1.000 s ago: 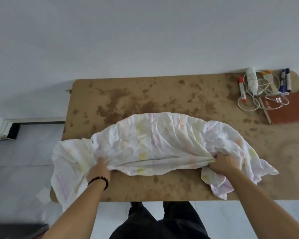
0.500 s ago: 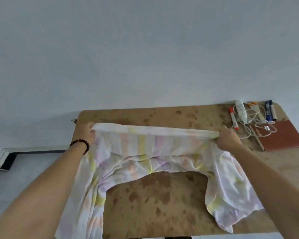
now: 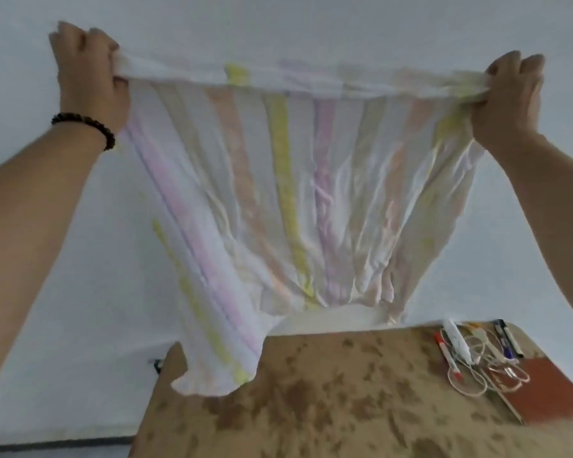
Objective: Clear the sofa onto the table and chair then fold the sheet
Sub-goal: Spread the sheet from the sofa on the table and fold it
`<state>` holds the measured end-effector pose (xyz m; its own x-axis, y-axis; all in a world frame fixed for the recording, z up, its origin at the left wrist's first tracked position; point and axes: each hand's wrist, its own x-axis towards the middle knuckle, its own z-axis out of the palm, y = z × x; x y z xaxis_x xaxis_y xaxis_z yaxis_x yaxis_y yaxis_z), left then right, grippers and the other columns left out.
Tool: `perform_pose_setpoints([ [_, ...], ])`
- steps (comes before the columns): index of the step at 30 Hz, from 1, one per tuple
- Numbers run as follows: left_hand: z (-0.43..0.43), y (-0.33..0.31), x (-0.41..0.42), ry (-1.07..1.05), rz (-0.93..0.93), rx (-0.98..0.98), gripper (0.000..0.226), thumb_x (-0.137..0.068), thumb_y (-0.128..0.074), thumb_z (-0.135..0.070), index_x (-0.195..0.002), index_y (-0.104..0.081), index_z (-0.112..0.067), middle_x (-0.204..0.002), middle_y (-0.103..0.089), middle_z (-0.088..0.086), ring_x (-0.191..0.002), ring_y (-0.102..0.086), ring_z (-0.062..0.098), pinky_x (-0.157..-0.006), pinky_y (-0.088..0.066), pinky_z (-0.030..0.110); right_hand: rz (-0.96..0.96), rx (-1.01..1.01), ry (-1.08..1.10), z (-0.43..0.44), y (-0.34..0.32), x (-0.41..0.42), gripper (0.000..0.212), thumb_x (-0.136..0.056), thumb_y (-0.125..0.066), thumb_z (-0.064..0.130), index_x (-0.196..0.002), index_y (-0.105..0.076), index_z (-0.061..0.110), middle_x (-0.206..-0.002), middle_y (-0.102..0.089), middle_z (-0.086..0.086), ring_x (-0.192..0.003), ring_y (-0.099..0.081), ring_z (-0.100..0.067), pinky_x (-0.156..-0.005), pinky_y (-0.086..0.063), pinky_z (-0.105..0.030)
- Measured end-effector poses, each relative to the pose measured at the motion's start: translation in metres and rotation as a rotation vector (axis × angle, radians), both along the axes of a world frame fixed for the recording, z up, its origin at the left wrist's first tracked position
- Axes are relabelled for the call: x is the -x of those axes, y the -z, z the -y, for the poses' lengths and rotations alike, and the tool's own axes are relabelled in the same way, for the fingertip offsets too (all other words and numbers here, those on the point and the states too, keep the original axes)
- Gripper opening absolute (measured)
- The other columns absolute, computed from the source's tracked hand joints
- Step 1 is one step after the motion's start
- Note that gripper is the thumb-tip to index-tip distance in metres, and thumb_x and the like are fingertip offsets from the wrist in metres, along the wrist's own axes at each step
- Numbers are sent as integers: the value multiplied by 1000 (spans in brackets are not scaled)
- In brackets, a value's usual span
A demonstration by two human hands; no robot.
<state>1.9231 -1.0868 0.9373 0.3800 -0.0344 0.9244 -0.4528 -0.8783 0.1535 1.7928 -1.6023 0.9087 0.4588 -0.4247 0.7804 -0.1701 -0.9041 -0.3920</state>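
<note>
A white sheet (image 3: 288, 193) with pastel pink, yellow and peach stripes hangs in the air in front of the pale wall. My left hand (image 3: 86, 74), with a dark bead bracelet on the wrist, grips its upper left corner. My right hand (image 3: 510, 97) grips the upper right corner. The top edge is stretched taut between both hands. The sheet's lower left end dangles over the far left part of the brown stained table (image 3: 344, 408). No sofa or chair is in view.
At the table's far right lie a reddish-brown notebook (image 3: 553, 391), a coiled white cable (image 3: 473, 368), a red marker (image 3: 447, 358) and dark pens (image 3: 506, 338). A pale wall stands behind the table, with floor at the lower left.
Both hands have lifted the sheet from the table high into the air and spread it out. The view has tilted upward toward the wall.
</note>
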Motion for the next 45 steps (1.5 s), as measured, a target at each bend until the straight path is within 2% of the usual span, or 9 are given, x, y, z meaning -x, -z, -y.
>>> perform_pose_setpoints([
  [4, -16, -39, 32, 35, 80, -30, 35, -80, -35, -11, -90, -36, -45, -106, -28, -13, -102, -31, 14, -92, -38, 27, 103, -23, -15, -18, -21, 15, 34, -83, -41, -4, -116, -47, 2, -130, -41, -26, -111, -47, -42, -87, -44, -49],
  [6, -27, -27, 39, 37, 64, -18, 31, -80, -36, -9, -96, -45, -34, -109, -33, -8, -100, -36, 12, -93, -38, 32, 84, 0, -50, -27, -7, 22, 34, -83, -44, -3, -116, -48, 2, -128, -42, -29, -110, -48, -45, -85, -44, -49],
  [8, -37, 4, 38, -14, 10, -32, 29, -80, -42, -4, -106, -56, -6, -113, -47, 16, -104, -45, 33, -94, -37, 40, 20, 1, -77, -34, 24, 28, 34, -83, -48, -3, -117, -50, 1, -126, -42, -32, -108, -48, -48, -86, -43, -49],
  [11, -44, 82, 49, -12, -177, -87, 30, -78, -53, 3, -106, -60, 4, -109, -49, 32, -105, -45, 47, -93, -37, 48, -199, -49, -89, -45, 99, 40, 37, -85, -55, -2, -121, -53, 2, -125, -42, -32, -109, -49, -51, -89, -44, -51],
  [21, -89, 421, 188, -23, -992, -142, 15, -89, -56, -5, -101, -65, -2, -96, -49, 14, -96, -47, 33, -80, -44, 39, -961, -317, 12, -91, 368, 189, 35, -88, -43, -5, -113, -64, 8, -111, -62, -20, -97, -60, -35, -77, -50, -36],
  [28, -129, 563, 327, -81, -1344, -381, 21, -92, -53, -20, -109, -65, -14, -101, -53, 6, -96, -51, 23, -83, -46, 30, -1290, -424, 105, -138, 477, 322, 37, -94, -44, 12, -119, -64, 30, -111, -54, -4, -100, -60, -27, -79, -48, -32],
  [39, -144, 603, 453, -289, -1629, -385, 37, -96, -37, -25, -131, -47, -33, -132, -45, -5, -126, -39, 17, -117, -9, 50, -1488, -474, 70, -190, 535, 387, 58, -83, -57, 7, -139, -47, 19, -138, -40, -13, -125, -44, -35, -101, -43, -42],
  [43, -133, 598, 457, -318, -1610, -308, 24, -98, -35, -30, -98, -57, -22, -108, -58, 0, -111, -49, 22, -105, -32, 44, -1397, -369, -38, -214, 547, 381, 50, -92, -56, 21, -140, -45, 21, -146, -35, -11, -134, -34, -35, -111, -32, -47],
  [45, -124, 597, 458, -320, -1563, -272, 22, -98, -39, -29, -102, -59, -19, -110, -58, 2, -106, -50, 23, -94, -40, 37, -1386, -315, -138, -226, 555, 377, 43, -97, -53, 33, -139, -49, 24, -146, -39, -8, -135, -36, -30, -112, -31, -45],
])
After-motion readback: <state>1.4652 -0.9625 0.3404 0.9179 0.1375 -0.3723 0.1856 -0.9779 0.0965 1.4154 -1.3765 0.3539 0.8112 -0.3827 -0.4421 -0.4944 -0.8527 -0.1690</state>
